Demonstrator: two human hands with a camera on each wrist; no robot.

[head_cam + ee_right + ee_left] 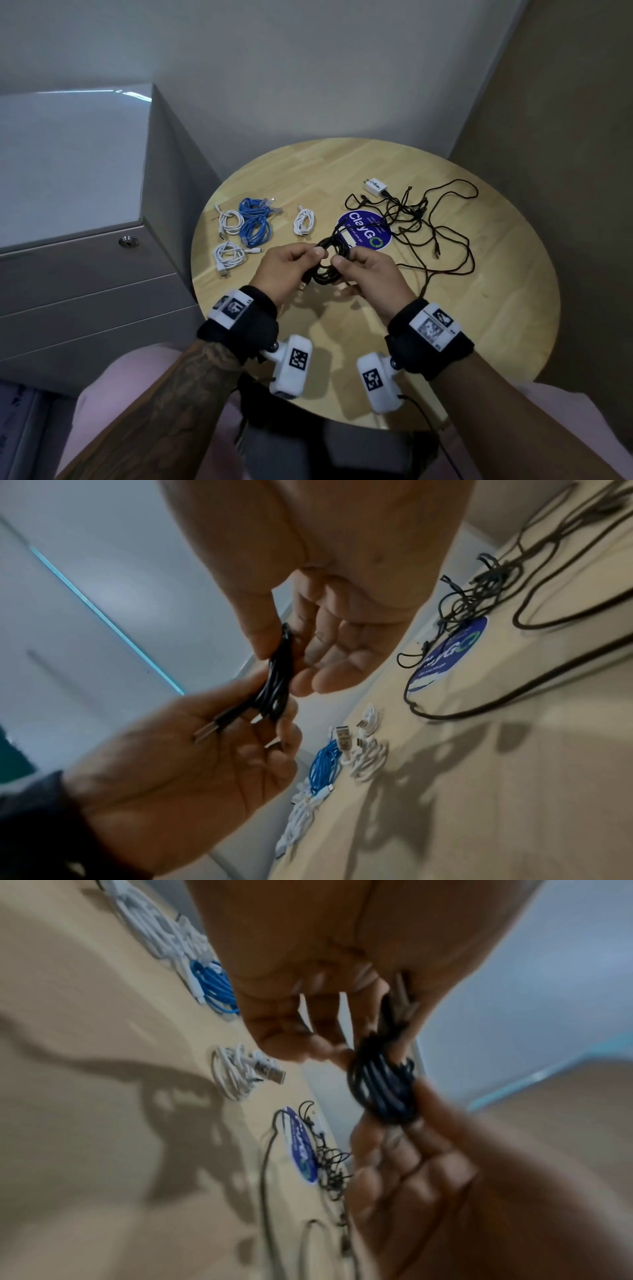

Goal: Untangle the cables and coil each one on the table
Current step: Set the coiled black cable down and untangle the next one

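Above the round wooden table (479, 325), both hands hold one black cable coil (330, 262). My left hand (317, 260) pinches its left side between thumb and fingers. My right hand (339, 265) pinches its right side. The coil's USB plug (205, 733) sticks out over the left palm. In the left wrist view the coil (383, 1080) sits between the left hand (369, 1031) and the right hand (404, 1137). In the right wrist view the right thumb and fingers (291, 664) clamp the coil (277, 685). A loose black cable tangle (428, 222) lies at the right of the table.
Two blue coils (253, 219) and three white coils (230, 221), (304, 222), (228, 257) lie at the table's left. A white charger (376, 186) sits at the back, by a round blue sticker (364, 229). A grey cabinet (85, 240) stands close on the left.
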